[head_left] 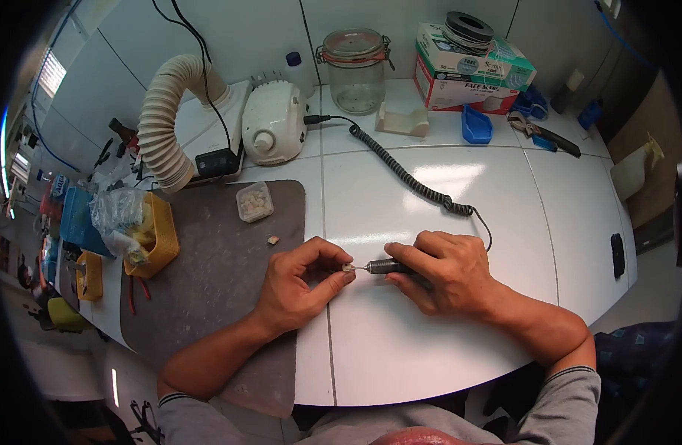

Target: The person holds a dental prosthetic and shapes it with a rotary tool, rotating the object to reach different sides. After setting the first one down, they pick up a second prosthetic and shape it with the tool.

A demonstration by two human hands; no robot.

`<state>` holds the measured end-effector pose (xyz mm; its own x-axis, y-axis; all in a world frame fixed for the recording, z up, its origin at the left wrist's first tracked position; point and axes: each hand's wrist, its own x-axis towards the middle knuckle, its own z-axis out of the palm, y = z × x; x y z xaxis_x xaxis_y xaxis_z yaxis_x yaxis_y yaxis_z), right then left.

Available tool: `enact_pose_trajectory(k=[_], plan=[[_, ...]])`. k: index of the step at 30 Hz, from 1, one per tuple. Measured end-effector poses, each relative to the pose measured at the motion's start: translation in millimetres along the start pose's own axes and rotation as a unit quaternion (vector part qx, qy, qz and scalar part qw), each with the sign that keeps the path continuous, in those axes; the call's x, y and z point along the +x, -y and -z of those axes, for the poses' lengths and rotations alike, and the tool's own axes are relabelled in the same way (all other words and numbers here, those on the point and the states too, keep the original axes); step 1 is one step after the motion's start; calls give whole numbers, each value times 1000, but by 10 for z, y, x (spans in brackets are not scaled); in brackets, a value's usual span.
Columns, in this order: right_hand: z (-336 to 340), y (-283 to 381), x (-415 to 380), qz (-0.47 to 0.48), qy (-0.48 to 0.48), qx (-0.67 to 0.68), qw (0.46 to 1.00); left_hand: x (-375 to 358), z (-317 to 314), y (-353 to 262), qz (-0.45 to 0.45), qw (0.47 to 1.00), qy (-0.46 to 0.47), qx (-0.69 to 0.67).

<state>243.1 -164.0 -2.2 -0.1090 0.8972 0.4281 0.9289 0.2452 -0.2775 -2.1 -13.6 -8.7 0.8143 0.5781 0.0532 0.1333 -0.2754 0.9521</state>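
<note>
My left hand pinches a small pale piece between thumb and fingertips. Its exact kind is too small to make out. Wrapped around the dark grip of a rotary handpiece is my right hand. The handpiece's thin metal tip points left and meets the pale piece. A coiled black cord runs from the white control unit toward the right hand. On the dark mat, beyond the left hand, lie a loose small pale piece and a clear plastic box of similar pieces.
A ribbed white hose arches at the back left. Yellow basket and red-handled tool sit left. Along the back stand a glass jar, face mask box, blue tray and adjustable wrench.
</note>
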Motion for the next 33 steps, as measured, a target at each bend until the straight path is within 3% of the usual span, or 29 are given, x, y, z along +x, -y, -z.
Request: enact_pose_trajectory(k=[8,33], plan=[[11,17,12,5,-1,-3,1000,1,-30,41,1,998,-8,-55],[27,17,26,3,15,-4,1000,-2,-12,17,17,999,-4,-36]])
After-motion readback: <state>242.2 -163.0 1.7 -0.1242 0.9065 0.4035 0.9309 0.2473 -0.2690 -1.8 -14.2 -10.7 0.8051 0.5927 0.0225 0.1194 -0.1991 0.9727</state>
